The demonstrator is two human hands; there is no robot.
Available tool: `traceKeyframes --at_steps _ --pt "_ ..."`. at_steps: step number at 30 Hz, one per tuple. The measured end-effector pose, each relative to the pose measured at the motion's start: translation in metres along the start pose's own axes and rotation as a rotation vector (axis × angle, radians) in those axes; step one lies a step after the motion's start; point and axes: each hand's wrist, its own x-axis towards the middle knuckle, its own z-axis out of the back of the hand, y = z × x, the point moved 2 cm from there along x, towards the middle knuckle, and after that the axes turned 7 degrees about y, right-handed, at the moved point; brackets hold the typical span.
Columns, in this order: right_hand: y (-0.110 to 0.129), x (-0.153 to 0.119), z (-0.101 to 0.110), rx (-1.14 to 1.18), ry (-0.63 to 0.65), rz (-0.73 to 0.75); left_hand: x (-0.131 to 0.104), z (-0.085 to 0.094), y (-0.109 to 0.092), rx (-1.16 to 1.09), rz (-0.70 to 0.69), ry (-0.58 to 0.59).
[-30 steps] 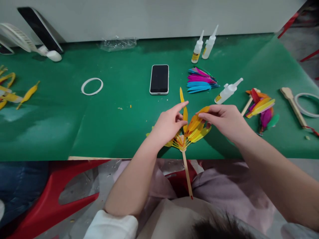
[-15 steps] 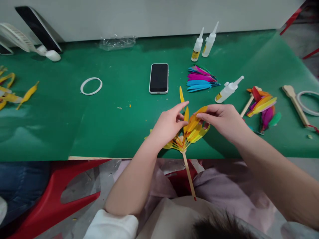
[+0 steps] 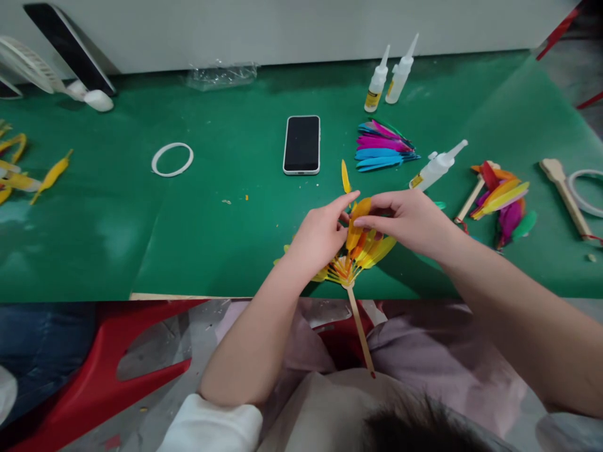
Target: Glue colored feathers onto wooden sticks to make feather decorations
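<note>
A fan of yellow and orange feathers (image 3: 379, 252) spreads from the head of a wooden stick (image 3: 360, 329), whose lower end reaches past the table's front edge. My right hand (image 3: 405, 220) pinches an orange feather (image 3: 359, 223) between thumb and fingers, above the middle of the fan. Close beside it on the left, my left hand (image 3: 323, 235) lies over the fan's left part, index finger stretched out and the other fingers curled. Whatever its thumb and curled fingers touch is mostly hidden. Just beyond the fingertips lies a single yellow feather (image 3: 345, 176).
Beyond the hands are a phone (image 3: 302, 145), blue and pink feathers (image 3: 384, 147) and glue bottles (image 3: 376, 88). A white ring (image 3: 172, 159) lies left. At right are mixed feathers (image 3: 502, 198) and a wooden handle (image 3: 568, 198). A red chair (image 3: 89, 376) stands lower left.
My right hand has moved left with the orange feather, which now stands more upright over the fan's middle. My left hand has hardly moved. The view has shifted slightly.
</note>
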Motion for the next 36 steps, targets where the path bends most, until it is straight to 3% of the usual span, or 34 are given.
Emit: traceKeyframes --at_steps 5,8,15,17,18,20,21,23,24,25,27,29,31,36 --pt "0.0 0.001 -0.005 0.052 0.056 -0.075 -0.003 0.016 0.002 0.067 -0.034 -0.181" --pt "0.0 0.002 -0.008 0.032 0.076 -0.13 -0.011 0.033 0.006 0.178 0.028 -0.288" --pt "0.006 0.01 -0.013 -0.188 0.081 -0.125 -0.043 0.062 0.022 0.152 0.309 -0.102" --pt "0.008 0.012 -0.013 -0.231 0.082 -0.107 -0.065 0.062 0.017 0.19 0.307 -0.168" --pt "0.008 0.013 -0.013 -0.251 0.084 -0.096 -0.08 0.058 0.012 0.253 0.284 -0.286" --pt "0.008 0.015 -0.014 -0.283 0.093 -0.073 -0.115 0.04 -0.002 0.384 0.163 -0.648" --pt "0.008 0.016 -0.014 -0.296 0.096 -0.066 -0.129 0.024 -0.009 0.371 0.053 -0.667" --pt "0.008 0.017 -0.015 -0.317 0.092 -0.064 -0.145 -0.019 -0.013 0.189 -0.067 -0.273" --pt "0.007 0.017 -0.015 -0.327 0.085 -0.068 -0.149 -0.041 -0.011 0.055 -0.002 -0.074" --pt "0.007 0.017 -0.016 -0.336 0.078 -0.074 -0.149 -0.059 -0.005 -0.066 0.167 0.049" --pt "0.008 0.017 -0.017 -0.35 0.068 -0.077 -0.144 -0.088 0.007 -0.371 0.422 0.204" --pt "0.008 0.017 -0.019 -0.357 0.068 -0.076 -0.131 -0.104 0.012 -0.656 0.484 0.244" --pt "0.009 0.017 -0.02 -0.353 0.078 -0.075 -0.118 -0.11 0.011 -0.85 0.478 0.212" --pt "0.012 0.02 -0.022 -0.334 0.108 -0.071 -0.107 -0.111 0.003 -1.06 0.463 0.076"
